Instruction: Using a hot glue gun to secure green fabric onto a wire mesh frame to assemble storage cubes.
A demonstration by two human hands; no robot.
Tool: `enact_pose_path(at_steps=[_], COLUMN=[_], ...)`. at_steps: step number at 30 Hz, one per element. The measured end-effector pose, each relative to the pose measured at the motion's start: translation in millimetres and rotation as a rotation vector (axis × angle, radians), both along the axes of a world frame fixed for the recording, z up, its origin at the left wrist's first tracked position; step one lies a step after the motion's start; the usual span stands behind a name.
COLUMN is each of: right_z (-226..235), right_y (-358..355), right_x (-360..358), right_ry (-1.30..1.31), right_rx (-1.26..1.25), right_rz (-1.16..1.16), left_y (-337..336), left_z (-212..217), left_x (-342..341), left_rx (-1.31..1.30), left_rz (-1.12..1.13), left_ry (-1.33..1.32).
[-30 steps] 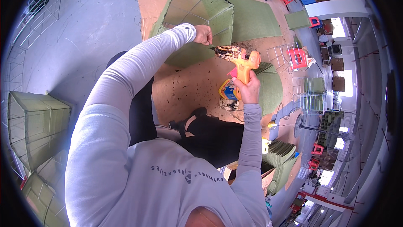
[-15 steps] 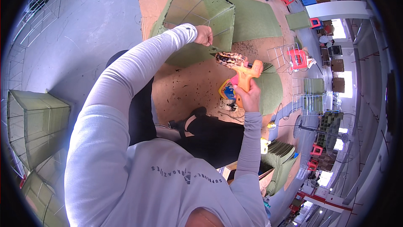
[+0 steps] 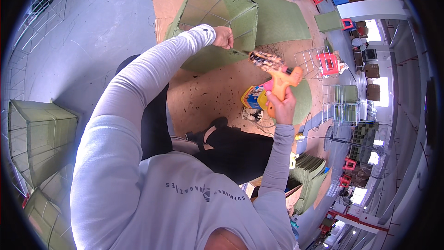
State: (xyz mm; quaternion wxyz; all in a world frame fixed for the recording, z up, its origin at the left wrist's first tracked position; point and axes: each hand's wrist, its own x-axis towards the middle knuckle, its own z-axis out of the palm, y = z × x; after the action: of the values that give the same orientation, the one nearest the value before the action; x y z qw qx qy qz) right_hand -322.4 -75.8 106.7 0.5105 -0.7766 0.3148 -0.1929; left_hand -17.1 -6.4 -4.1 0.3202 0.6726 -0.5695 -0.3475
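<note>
My right hand grips the handle of an orange glue gun whose crusted nozzle points left. My left hand is closed on the lower edge of a green fabric-covered wire-frame box that stands on a brown board. The gun's tip sits just right of my left hand, close to the box's corner wire. A flat green fabric sheet lies behind the box. My dark trouser legs and a black sandal lie below the hands.
A small blue and yellow box sits by the gun. Finished green frame boxes stand at the left. Bare wire frames lean at far left. Red stools, wire racks and a stack of green fabric are at the right.
My right hand has brought the glue gun up and left, toward my left hand and the box corner. My left hand has stayed on the box edge.
</note>
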Motion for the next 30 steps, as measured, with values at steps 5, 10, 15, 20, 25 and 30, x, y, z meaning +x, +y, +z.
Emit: enact_pose_path(at_steps=[5,10,15,20,25,30], right_z=[-23,-12,24,33,1,-1], right_y=[14,8,-7,-11,-17,-34], right_x=[10,15,-9,-30,-28,7], right_ry=[0.105,-0.014,-0.217,-0.379,-0.256,0.000], right_rx=[-0.006,-0.086,-0.004,0.221,0.184,-0.018], right_rz=[0.018,0.021,-0.101,-0.169,-0.095,0.092], left_y=[-2,0,7,9,10,13], left_z=[-8,-7,2,6,2,0], left_x=[3,7,5,5,3,4], left_rx=[-0.012,-0.020,0.053,0.077,0.062,0.056], left_rz=[0.017,0.032,-0.016,-0.018,-0.043,-0.073], left_ry=[-0.003,0.042,0.052,0.050,0.028,0.024])
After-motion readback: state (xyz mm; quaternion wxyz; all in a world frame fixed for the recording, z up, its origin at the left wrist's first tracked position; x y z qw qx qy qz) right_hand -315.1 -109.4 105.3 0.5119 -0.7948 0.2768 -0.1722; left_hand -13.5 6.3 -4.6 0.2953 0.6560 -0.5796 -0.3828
